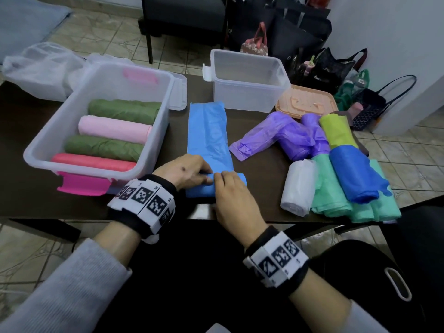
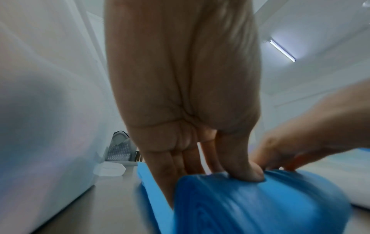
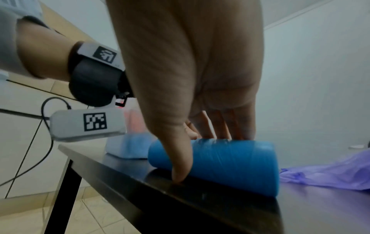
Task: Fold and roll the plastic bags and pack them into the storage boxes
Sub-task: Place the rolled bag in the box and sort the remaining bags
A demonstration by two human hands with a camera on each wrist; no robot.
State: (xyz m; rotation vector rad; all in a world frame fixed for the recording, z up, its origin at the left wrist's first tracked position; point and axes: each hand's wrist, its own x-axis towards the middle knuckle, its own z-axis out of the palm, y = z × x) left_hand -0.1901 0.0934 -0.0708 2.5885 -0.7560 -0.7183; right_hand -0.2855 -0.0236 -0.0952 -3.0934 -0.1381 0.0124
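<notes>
**Light-blue bag half rolled at the table edge**

Dark table [image 1: 36, 203] over a tiled floor carries the work. Both hands are clamped on the rolled end of the light-blue bag [image 1: 206, 131]: left hand [image 1: 185, 173] and right hand [image 1: 234, 198] side by side, thumbs behind, fingers over the top. The roll's long axis runs left to right; the flat strip points away toward the empty box [image 1: 247, 92]. Rolling is under way, I judge; next comes even forward pressure, then the box with rolls [image 1: 43, 143].

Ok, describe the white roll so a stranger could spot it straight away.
On the dark table, look right of the hands, at the loose heap of bags near the front edge. The white roll lies at the heap's left side, against the mint green bags; it is the only white one there.
</notes>
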